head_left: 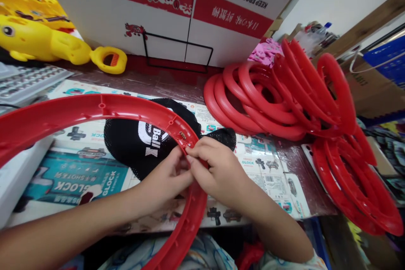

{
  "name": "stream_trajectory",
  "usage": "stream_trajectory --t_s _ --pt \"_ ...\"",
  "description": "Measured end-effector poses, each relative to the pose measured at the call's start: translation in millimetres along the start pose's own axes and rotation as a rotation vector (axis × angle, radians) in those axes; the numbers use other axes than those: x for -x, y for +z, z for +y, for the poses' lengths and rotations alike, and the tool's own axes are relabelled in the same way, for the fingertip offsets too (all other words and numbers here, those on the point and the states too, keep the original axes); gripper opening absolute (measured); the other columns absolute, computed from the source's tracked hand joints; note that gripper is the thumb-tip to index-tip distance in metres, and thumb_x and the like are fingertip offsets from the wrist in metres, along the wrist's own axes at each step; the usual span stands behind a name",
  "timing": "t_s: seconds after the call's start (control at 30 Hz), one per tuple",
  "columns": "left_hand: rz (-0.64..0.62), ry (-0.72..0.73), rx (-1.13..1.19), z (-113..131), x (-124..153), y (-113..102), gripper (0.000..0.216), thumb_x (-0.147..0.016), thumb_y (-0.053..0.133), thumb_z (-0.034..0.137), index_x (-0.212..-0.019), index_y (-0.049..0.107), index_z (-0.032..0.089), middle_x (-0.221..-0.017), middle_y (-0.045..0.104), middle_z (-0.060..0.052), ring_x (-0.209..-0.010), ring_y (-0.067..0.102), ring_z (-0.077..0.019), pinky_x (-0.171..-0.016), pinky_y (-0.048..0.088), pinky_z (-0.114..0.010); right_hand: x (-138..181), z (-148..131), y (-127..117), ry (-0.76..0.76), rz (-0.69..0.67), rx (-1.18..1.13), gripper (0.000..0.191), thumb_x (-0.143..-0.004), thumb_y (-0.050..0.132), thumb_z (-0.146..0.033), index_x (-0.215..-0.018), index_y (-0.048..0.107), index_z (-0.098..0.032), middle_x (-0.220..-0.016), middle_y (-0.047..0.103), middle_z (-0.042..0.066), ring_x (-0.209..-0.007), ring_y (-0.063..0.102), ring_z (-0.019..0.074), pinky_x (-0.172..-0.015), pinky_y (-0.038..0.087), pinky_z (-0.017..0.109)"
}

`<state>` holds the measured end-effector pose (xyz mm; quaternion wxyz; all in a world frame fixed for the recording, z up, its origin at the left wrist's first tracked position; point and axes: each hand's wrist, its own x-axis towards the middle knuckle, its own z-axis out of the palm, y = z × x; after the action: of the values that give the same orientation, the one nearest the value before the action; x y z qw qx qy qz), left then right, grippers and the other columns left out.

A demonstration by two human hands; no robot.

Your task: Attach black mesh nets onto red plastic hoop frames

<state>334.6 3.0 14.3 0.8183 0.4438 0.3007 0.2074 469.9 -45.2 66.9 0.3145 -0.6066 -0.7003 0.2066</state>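
Item one: large red ring point(95, 112), the landmark for this list. I see it arcing from the far left across the middle and curving down toward my lap, its inner face with small holes turned up.

Item two: my left hand point(164, 179), inside the ring's curve, fingertips pinched narrow at the rim where the ring bends downward.

Item three: my right hand point(215, 168), on the outer side of the same bend, thumb and forefinger closed tight on the rim, touching the left fingertips. Something small sits between the tips; I cannot tell what.

Item four: black mesh bag point(139, 143) with white lettering, lying flat under the ring's arc, just behind both hands.

Item five: printed toy packaging sheets point(79, 181) covering the table beneath the ring.

Item six: pile of red rings point(278, 97), well to the right of the held ring, some leaning upright, more spilling toward the table's right edge.

Item seven: yellow plastic toy point(47, 42), behind the ring at far left.

Item eight: white and red cardboard box point(177, 8), standing behind everything.
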Motion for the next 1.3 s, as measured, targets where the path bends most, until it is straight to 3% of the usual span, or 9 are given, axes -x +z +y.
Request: stream_trajectory --t_s 0.13,0.3,0.37,0.57,0.8,0.93,1.17,1.3 --pt "0.013 -0.023 0.03 3 -2 -2 0.042 -0.074 0.078 0.028 -0.104 0.049 0.022 -0.081 0.065 0.003 -0.067 0.063 -0.0121 -0.055 0.05 -0.02 -2 -3 -5 0.054 -0.019 -0.072 0.024 -0.088 0.05 -0.008 -0.095 0.072 -0.014 -0.089 0.065 0.005 -0.082 0.062 0.0144 -0.076 0.05 0.028" --pt "-0.004 0.042 -0.015 5 0 -2 0.036 -0.08 0.074 0.029 -0.105 0.049 0.021 -0.096 0.07 -0.002 -0.074 0.067 -0.0132 -0.059 0.05 -0.02 -1 2 0 -0.003 0.184 -0.079 0.022 -0.089 0.052 -0.013 -0.095 0.073 -0.015 -0.085 0.064 0.004 -0.08 0.061 0.0152 -0.074 0.051 0.03" --pt "0.01 0.055 -0.016 6 0 -3 0.036 -0.08 0.074 0.03 -0.105 0.049 0.022 -0.098 0.071 -0.003 -0.08 0.069 -0.0155 -0.062 0.052 -0.021 -1 3 2 -0.042 0.205 -0.086 0.024 -0.09 0.052 -0.014 -0.102 0.073 -0.014 -0.087 0.064 0.005 -0.081 0.062 0.016 -0.075 0.052 0.031" --pt "0.036 0.077 -0.018 5 -2 -4 0.039 -0.079 0.073 0.031 -0.107 0.047 0.021 -0.105 0.071 -0.005 -0.092 0.071 -0.0195 -0.071 0.056 -0.025 -1 0 4 -0.047 0.108 -0.084 0.029 -0.091 0.05 -0.013 -0.108 0.073 -0.014 -0.09 0.063 0.006 -0.084 0.058 0.0174 -0.079 0.05 0.035" --pt "0.065 0.173 -0.075 -1 -4 -8 0.036 -0.082 0.069 0.035 -0.108 0.05 0.02 -0.112 0.07 -0.008 -0.103 0.07 -0.0224 -0.084 0.058 -0.032 -2 -11 -3 0.163 -0.04 -0.212 0.029 -0.094 0.052 -0.017 -0.115 0.072 -0.018 -0.098 0.063 0.006 -0.098 0.053 0.021 -0.095 0.042 0.044" --pt "0.071 0.227 -0.119 -4 -4 -11 0.035 -0.082 0.07 0.032 -0.109 0.051 0.021 -0.109 0.071 -0.006 -0.1 0.07 -0.0201 -0.085 0.059 -0.031 0 -14 -2 0.206 -0.03 -0.268 0.031 -0.093 0.054 -0.018 -0.119 0.07 -0.018 -0.101 0.062 0.007 -0.1 0.053 0.0222 -0.096 0.042 0.047" --pt "0.087 0.281 -0.158 -2 0 -11 0.031 -0.08 0.071 0.026 -0.106 0.054 0.021 -0.099 0.072 -0.003 -0.091 0.071 -0.0175 -0.08 0.06 -0.029 4 -12 0 0.027 0.053 -0.089 0.022 -0.095 0.054 -0.018 -0.108 0.072 -0.017 -0.091 0.063 0.005 -0.09 0.054 0.0201 -0.085 0.045 0.041" --pt "0.025 0.228 -0.133 6 -1 -11 0.031 -0.081 0.074 0.026 -0.104 0.054 0.021 -0.09 0.07 -0.001 -0.081 0.071 -0.0162 -0.066 0.06 -0.024 3 -3 -5 -0.175 0.245 -0.013 0.019 -0.095 0.055 -0.017 -0.103 0.071 -0.011 -0.089 0.063 0.007 -0.084 0.058 0.0178 -0.079 0.049 0.037"
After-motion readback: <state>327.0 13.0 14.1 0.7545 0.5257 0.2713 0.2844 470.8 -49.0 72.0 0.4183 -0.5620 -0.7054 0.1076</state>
